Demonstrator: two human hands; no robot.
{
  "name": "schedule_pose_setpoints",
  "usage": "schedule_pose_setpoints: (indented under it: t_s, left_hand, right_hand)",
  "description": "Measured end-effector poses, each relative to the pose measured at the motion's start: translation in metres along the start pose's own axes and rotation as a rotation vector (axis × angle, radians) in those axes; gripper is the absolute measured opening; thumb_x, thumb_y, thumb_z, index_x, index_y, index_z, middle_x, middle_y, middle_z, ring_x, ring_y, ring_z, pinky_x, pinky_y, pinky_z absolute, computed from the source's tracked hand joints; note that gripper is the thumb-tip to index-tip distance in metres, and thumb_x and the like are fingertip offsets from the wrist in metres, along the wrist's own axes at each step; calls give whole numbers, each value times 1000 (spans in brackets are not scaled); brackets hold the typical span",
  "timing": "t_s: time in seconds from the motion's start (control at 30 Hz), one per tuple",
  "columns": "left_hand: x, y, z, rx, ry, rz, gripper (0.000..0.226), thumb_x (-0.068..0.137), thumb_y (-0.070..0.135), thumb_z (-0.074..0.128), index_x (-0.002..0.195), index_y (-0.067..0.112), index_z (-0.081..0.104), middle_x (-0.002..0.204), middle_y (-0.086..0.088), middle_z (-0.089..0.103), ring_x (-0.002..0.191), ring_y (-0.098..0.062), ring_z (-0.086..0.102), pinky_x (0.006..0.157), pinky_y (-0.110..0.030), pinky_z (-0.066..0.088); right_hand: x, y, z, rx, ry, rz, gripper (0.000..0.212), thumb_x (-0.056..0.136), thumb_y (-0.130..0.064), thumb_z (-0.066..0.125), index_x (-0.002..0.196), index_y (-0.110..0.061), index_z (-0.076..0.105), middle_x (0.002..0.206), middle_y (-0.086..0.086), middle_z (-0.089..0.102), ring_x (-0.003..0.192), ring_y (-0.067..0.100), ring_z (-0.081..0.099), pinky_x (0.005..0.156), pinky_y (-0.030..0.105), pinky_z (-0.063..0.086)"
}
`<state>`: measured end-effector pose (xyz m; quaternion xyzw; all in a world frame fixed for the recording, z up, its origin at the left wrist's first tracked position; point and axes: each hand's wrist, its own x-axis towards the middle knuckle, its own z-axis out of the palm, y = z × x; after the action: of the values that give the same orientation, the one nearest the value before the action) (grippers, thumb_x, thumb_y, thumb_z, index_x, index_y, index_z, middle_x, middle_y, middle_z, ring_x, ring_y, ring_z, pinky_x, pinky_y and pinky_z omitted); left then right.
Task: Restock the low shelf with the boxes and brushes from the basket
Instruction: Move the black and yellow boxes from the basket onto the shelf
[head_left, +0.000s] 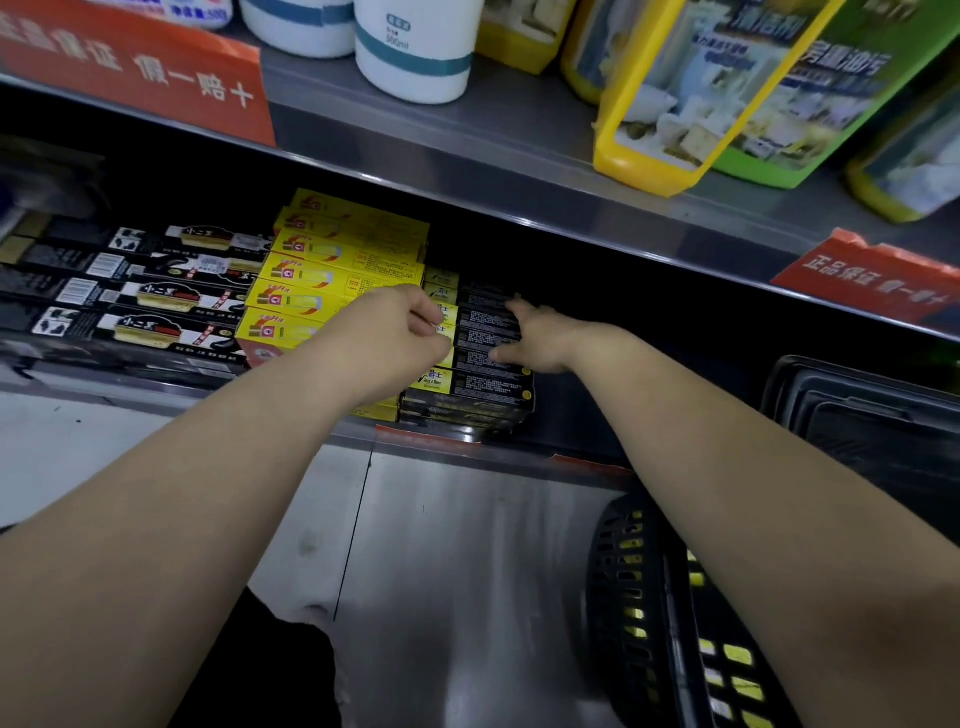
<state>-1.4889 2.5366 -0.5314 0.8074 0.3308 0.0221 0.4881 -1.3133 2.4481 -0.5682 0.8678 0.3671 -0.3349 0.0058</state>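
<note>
Both my hands reach into the low shelf (467, 447) at a stack of black-and-yellow boxes (478, 384). My left hand (400, 332) has its fingers curled against the yellow left ends of these boxes. My right hand (535, 338) lies with spread fingers on the black tops of the stack, thumb at its near side. A black plastic basket (623, 587) stands on the floor at the lower right, under my right forearm, with yellow-labelled items showing through its slots.
Yellow boxes (332, 265) are stacked left of my hands, and long black boxes (156, 306) lie further left. The shelf above carries white bottles (415, 47) and yellow and green containers (675, 104). A black tray (857, 410) sits at the right.
</note>
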Motion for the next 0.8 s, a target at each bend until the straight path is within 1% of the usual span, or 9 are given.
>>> schedule_pose_setpoints:
  t_s: [0.1,0.2,0.27,0.33,0.4,0.47,0.6,0.7,0.8]
  left_hand:
    - [-13,19,13,74,-40,71,21,86,20,60,107,17,61,83,13,58,86,-18,62,75,-27,49]
    - [-28,43,34,202,-111,209,23,85,21,61,108,17,61,87,8,62,92,-15,61,82,-27,48]
    - [-39,60,52,242,-149,286,25,85,24,61,110,19,59,94,7,62,97,-14,60,87,-29,48]
    - [-48,78,70,289,-149,357,29,86,27,60,115,21,57,104,7,62,101,-14,59,89,-29,47]
    - [-57,98,88,331,-130,453,34,88,28,58,120,21,54,114,5,61,106,-13,55,91,-29,45]
    - [-68,118,107,338,-117,560,34,88,28,57,122,21,54,117,4,60,110,-15,52,95,-32,43]
    - [-96,152,153,333,-185,726,26,88,29,55,114,25,56,109,10,61,105,-13,50,90,-29,40]
    - [-113,165,193,372,-325,750,24,91,29,52,114,26,56,109,12,60,106,-12,49,90,-31,41]
    - [-118,169,226,434,-428,721,23,92,27,48,113,26,56,111,11,60,108,-13,49,92,-33,42]
  right_hand:
    - [-31,-1,-19,35,68,-30,61,88,-33,63,140,-14,37,137,9,46,120,23,49,98,28,41]
    - [-81,13,-42,285,104,-81,33,86,-22,66,117,-12,58,105,6,62,93,17,59,78,27,47]
    - [-121,33,-51,410,101,-79,15,89,-17,61,104,-15,61,91,3,65,76,12,60,65,23,47]
    - [-160,57,-56,464,123,-66,6,91,-17,57,96,-19,61,89,-1,69,69,7,61,59,19,44]
    - [-195,86,-55,525,148,-56,8,92,-18,55,92,-22,61,88,-3,72,66,3,62,54,15,42]
    - [-222,117,-48,601,164,-35,11,93,-15,53,88,-22,61,84,-3,72,63,4,61,51,12,41]
    - [-249,187,-16,654,200,98,13,92,-7,52,89,-16,60,71,-6,67,61,6,59,53,13,42]
    - [-255,237,18,671,178,258,11,91,-6,52,92,-11,61,73,1,64,64,13,57,54,17,42]
    - [-249,279,48,540,61,371,11,90,-10,53,92,-6,64,83,14,62,69,20,53,54,23,39]
